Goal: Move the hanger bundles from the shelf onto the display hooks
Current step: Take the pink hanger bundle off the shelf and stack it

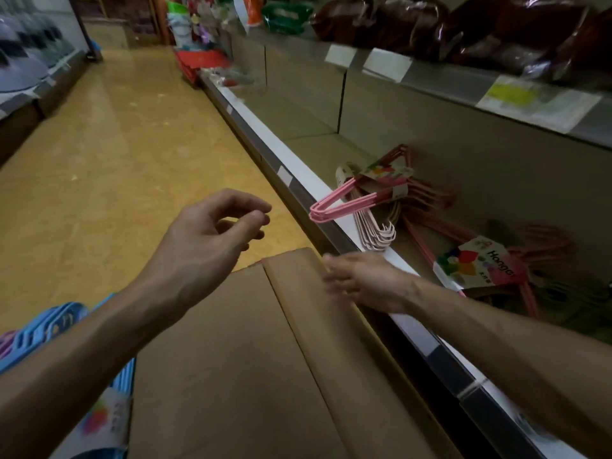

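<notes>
Two pink hanger bundles lie on the low shelf [318,183] at the right. The nearer-to-aisle bundle [367,197] juts over the shelf's front edge, its hooks pointing down. A second bundle [480,263] with a colourful "Hanger" card lies further right. My right hand [364,281] is blurred, fingers stretched out, over the shelf edge just below the first bundle, holding nothing. My left hand [212,233] hovers above the floor with loosely curled fingers, empty. No display hooks are in view.
A closed cardboard box [248,359] sits in front of me against the shelf. Blue hangers [49,329] lie at the lower left. An upper shelf [463,81] carries dark wrapped goods. The aisle floor [116,144] stretches ahead, with red baskets [198,62] far off.
</notes>
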